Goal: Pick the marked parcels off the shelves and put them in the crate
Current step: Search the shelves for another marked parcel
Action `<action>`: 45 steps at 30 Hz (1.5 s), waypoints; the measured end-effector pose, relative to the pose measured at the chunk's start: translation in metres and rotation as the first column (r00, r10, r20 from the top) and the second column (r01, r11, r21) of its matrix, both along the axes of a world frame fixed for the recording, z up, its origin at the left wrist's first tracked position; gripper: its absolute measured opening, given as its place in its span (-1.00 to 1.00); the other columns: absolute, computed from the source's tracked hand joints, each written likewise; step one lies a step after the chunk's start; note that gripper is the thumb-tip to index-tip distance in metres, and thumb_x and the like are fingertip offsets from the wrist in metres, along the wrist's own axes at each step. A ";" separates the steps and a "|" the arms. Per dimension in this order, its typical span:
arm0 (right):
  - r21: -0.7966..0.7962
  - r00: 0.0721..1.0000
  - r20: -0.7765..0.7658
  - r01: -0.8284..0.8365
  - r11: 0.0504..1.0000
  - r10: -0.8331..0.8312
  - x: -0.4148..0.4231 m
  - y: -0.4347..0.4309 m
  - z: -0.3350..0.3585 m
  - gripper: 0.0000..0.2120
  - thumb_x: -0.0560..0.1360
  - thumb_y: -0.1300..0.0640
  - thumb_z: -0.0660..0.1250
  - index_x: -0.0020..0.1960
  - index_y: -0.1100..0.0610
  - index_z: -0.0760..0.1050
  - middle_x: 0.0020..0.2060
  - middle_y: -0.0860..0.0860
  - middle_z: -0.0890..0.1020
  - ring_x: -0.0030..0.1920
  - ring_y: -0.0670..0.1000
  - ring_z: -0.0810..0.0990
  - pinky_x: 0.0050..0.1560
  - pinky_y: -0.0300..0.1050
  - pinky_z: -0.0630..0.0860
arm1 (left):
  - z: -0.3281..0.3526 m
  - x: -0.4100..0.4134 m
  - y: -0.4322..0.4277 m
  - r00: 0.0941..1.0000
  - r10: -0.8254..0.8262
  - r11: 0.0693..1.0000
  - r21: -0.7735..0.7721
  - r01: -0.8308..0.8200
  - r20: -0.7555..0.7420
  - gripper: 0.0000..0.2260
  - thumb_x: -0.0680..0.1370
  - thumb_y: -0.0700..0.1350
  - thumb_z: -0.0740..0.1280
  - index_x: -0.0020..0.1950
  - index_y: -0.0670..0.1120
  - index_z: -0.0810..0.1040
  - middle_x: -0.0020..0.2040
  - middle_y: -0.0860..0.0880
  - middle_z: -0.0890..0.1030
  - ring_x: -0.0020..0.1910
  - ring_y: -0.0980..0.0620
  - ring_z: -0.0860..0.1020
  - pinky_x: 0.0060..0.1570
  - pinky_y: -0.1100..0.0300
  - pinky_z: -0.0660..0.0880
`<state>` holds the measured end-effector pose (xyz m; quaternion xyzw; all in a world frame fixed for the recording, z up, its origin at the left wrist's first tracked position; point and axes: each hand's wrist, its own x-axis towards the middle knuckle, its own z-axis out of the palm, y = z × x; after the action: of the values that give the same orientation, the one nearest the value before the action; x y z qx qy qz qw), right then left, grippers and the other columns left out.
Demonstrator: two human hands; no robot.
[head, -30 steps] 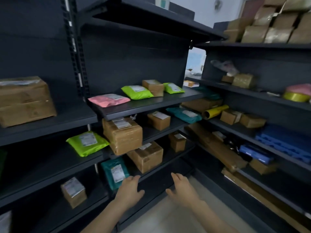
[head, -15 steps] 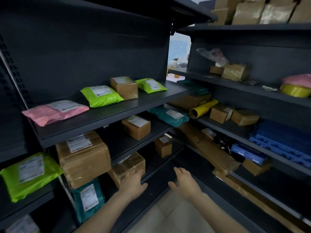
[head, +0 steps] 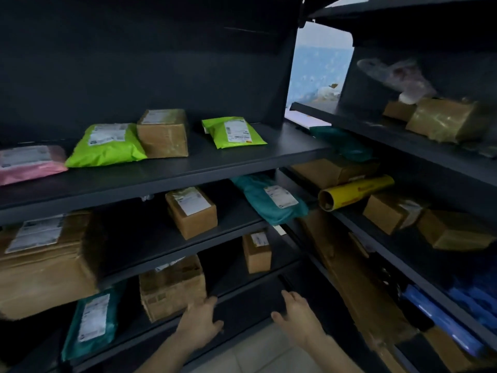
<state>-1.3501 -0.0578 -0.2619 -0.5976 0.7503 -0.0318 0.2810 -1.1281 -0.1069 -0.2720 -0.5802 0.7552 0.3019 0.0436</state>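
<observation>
Head view, dark shelves (head: 188, 168) holding labelled parcels, left hand (head: 200, 323) and right hand (head: 297, 316) empty, grip spread wide.

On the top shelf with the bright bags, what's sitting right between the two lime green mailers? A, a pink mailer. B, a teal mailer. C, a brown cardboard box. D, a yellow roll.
C: a brown cardboard box stands between the left lime green mailer and the right lime green mailer, pressed against the left one.

White shipping labels sit on the parcels (head: 191, 211) (print too blurred), so no text can be read.
</observation>
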 end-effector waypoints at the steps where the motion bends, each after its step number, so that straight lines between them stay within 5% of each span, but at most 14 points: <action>1: 0.022 1.000 0.014 -0.018 1.000 0.018 -0.018 -0.008 -0.004 -0.37 0.59 -0.06 0.14 0.53 0.18 0.00 0.49 0.11 0.14 0.48 0.11 0.13 0.42 -0.11 0.18 | -0.003 -0.016 -0.002 1.000 0.021 0.999 0.030 -0.021 0.013 -0.49 0.55 0.04 0.25 0.46 -0.08 0.24 0.43 -0.11 0.30 0.40 -0.08 0.28 0.36 0.11 0.30; 11: 0.073 0.997 0.042 -0.060 0.995 0.057 -0.101 -0.104 -0.071 -0.39 0.57 -0.07 0.18 0.52 0.12 0.07 0.46 0.06 0.23 0.46 0.05 0.21 0.40 -0.12 0.24 | -0.039 -0.101 -0.061 0.981 0.195 0.979 0.048 -0.196 0.022 -0.42 0.57 0.04 0.23 0.52 -0.08 0.12 0.46 -0.09 0.26 0.45 -0.07 0.22 0.41 0.14 0.24; 21: -0.060 0.987 0.160 -0.007 0.998 0.017 -0.094 -0.224 -0.184 -0.52 0.52 -0.05 0.24 0.39 0.08 0.27 0.26 0.07 0.44 0.20 0.05 0.48 0.16 -0.09 0.48 | -0.138 -0.123 -0.140 0.970 0.233 0.972 0.018 -0.234 0.071 -0.39 0.57 0.05 0.22 0.55 -0.03 0.04 0.49 -0.05 0.21 0.47 -0.05 0.19 0.42 0.17 0.21; 26: -0.211 0.995 0.072 0.077 0.974 -0.063 -0.078 -0.279 -0.236 -0.23 0.45 -0.15 0.30 0.49 0.12 0.04 0.34 0.12 0.32 0.31 0.10 0.37 0.27 -0.01 0.42 | -0.185 -0.120 -0.174 0.966 0.249 0.966 -0.088 -0.243 0.066 -0.41 0.55 0.03 0.22 0.53 -0.03 0.09 0.48 -0.02 0.23 0.45 -0.04 0.21 0.39 0.19 0.24; 29: -0.317 0.994 0.007 0.107 0.942 -0.111 -0.066 -0.301 -0.258 -0.13 0.36 -0.31 0.29 0.46 0.15 0.10 0.36 0.19 0.30 0.33 0.15 0.32 0.28 0.05 0.39 | -0.205 -0.117 -0.187 0.968 0.245 0.965 -0.108 -0.239 0.054 -0.41 0.53 0.00 0.24 0.52 -0.02 0.10 0.46 -0.03 0.23 0.44 -0.04 0.21 0.38 0.18 0.24; 35: -0.293 0.970 -0.142 0.150 0.944 -0.198 -0.048 -0.323 -0.268 -0.03 0.30 -0.44 0.22 0.47 0.15 0.05 0.40 0.30 0.20 0.36 0.25 0.24 0.31 0.10 0.31 | -0.238 -0.104 -0.186 0.960 0.279 0.952 -0.135 -0.273 0.024 -0.39 0.54 0.05 0.26 0.52 0.02 0.08 0.47 0.00 0.20 0.46 0.00 0.19 0.37 0.25 0.22; 38: -0.402 0.968 -0.199 0.060 0.914 -0.151 -0.043 -0.317 -0.263 -0.09 0.23 -0.36 0.36 0.38 0.16 0.24 0.26 0.27 0.35 0.21 0.21 0.35 0.20 0.05 0.37 | -0.251 -0.094 -0.176 0.957 0.290 0.950 -0.119 -0.288 -0.001 -0.40 0.54 0.05 0.25 0.52 0.02 0.09 0.47 0.00 0.22 0.45 0.00 0.21 0.37 0.26 0.21; 41: -0.494 0.965 -0.261 -0.107 0.863 -0.029 -0.031 -0.297 -0.270 0.00 -0.15 -0.29 0.56 0.14 0.26 0.51 -0.03 0.29 0.55 -0.07 0.23 0.47 -0.10 0.10 0.51 | -0.258 -0.089 -0.165 0.946 0.324 0.942 -0.086 -0.324 -0.022 -0.43 0.56 0.05 0.23 0.51 0.02 0.11 0.47 0.00 0.23 0.46 0.01 0.20 0.37 0.26 0.22; 45: -0.485 0.941 -0.317 -0.269 0.832 0.119 -0.016 -0.273 -0.280 0.04 -0.25 -0.25 0.58 0.13 0.24 0.55 0.09 0.31 0.55 0.06 0.26 0.43 -0.02 0.13 0.55 | -0.263 -0.092 -0.156 0.936 0.351 0.934 -0.071 -0.351 -0.016 -0.40 0.54 0.07 0.25 0.52 0.02 0.10 0.48 0.01 0.22 0.47 0.01 0.19 0.40 0.27 0.17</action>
<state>-1.3660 -0.3305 -0.5422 -0.7233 0.6797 -0.1220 0.0038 -1.2197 -0.2627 -0.5351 -0.7062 0.6501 0.2783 -0.0333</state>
